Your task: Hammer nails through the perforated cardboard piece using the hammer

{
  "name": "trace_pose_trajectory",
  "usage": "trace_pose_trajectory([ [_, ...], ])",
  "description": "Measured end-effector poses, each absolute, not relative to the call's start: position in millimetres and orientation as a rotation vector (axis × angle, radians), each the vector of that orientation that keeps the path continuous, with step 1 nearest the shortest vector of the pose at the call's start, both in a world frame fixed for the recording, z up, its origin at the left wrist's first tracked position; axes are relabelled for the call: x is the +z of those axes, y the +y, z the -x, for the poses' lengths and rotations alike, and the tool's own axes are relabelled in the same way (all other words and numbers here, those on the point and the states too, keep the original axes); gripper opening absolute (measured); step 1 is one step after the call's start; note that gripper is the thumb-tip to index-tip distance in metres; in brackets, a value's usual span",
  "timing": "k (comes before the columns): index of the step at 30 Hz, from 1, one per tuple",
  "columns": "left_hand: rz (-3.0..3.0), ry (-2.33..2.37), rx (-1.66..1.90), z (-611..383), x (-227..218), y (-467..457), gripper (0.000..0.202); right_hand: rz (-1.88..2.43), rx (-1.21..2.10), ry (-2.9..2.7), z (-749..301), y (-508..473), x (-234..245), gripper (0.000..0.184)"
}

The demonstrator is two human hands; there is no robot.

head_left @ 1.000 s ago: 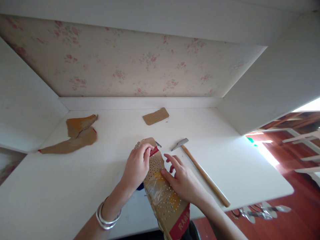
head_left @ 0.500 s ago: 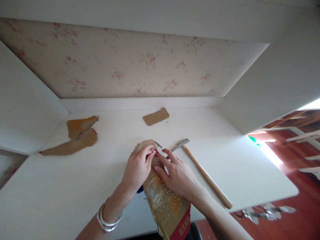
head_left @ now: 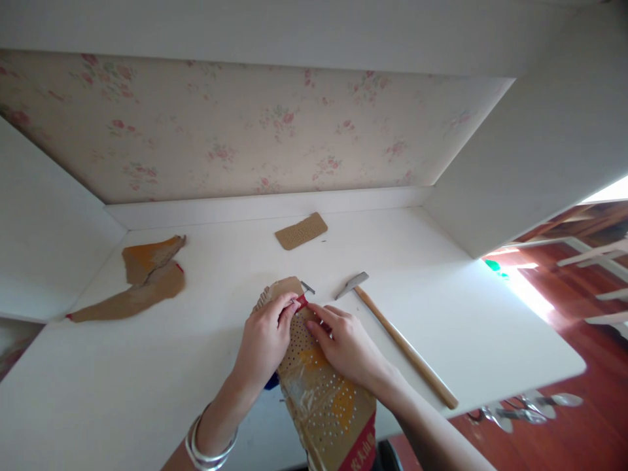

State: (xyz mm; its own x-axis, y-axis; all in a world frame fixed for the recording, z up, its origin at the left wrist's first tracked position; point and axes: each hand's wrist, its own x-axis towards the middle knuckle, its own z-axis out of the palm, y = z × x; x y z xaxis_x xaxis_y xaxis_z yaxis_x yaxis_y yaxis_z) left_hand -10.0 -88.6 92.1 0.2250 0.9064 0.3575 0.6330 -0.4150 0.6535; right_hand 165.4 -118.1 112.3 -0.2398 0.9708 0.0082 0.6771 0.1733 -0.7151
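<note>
A long piece of cardboard [head_left: 321, 386] full of punched holes slants up from the bottom edge, with orange patches and shiny clear tape on it. At its far end my left hand [head_left: 267, 327] is closed in a pinch beside a red strip [head_left: 301, 302]; what sits between the fingertips is too small to name. My right hand [head_left: 348, 343] rests on the cardboard's right side, index finger and thumb bent but apart, touching the surface near the strip. Just beyond the fingers lies a small thin metal piece [head_left: 307, 288]. To the right lies a hammer [head_left: 400, 337] with a wooden handle.
A small perforated cardboard piece [head_left: 301, 231] lies near the back of the white table [head_left: 210, 255]. Torn cardboard [head_left: 142, 288] is at the left. White panels stand on both sides. Scissors-like metal tools [head_left: 524, 411] show beyond the front right edge, above a red floor.
My right fingers have drawn in, with the index finger bent lower against the cardboard. The hammer head shows more fully. The whole view has shifted slightly; my left hand keeps its pinch.
</note>
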Motion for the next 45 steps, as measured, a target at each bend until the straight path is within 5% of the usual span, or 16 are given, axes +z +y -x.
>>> trace_pose_trajectory([
  [20, -2.215, 1.331, 1.019, 12.5, 80.0, -85.9, 0.018, 1.585, 0.741, -1.923, -169.5, -118.6, 116.9, 0.032],
  [29, -2.162, 1.312, 1.065, 9.6, 80.7, -86.6, 0.016, 2.174, 0.070, -1.842, -249.9, -139.4, 52.8, 0.041],
  [35, -2.196, 1.269, 1.073, 7.9, 82.5, -86.0, 0.017, 2.312, 0.466, -1.722, -263.5, -145.5, 31.2, 0.026],
  [40, -2.186, 1.267, 1.076, 5.7, 85.5, -85.6, 0.016, 2.173, 0.752, -1.578, -244.1, -145.0, 67.4, 0.048],
  [42, -2.185, 1.287, 1.064, 5.3, 85.6, -85.9, 0.017, 1.943, 1.201, -1.153, -231.9, -150.8, 91.2, 0.051],
  [45, -2.177, 1.292, 1.072, 5.1, 84.6, -86.0, 0.017, 1.732, 1.424, -0.956, -213.8, -162.8, 123.0, 0.056],
])
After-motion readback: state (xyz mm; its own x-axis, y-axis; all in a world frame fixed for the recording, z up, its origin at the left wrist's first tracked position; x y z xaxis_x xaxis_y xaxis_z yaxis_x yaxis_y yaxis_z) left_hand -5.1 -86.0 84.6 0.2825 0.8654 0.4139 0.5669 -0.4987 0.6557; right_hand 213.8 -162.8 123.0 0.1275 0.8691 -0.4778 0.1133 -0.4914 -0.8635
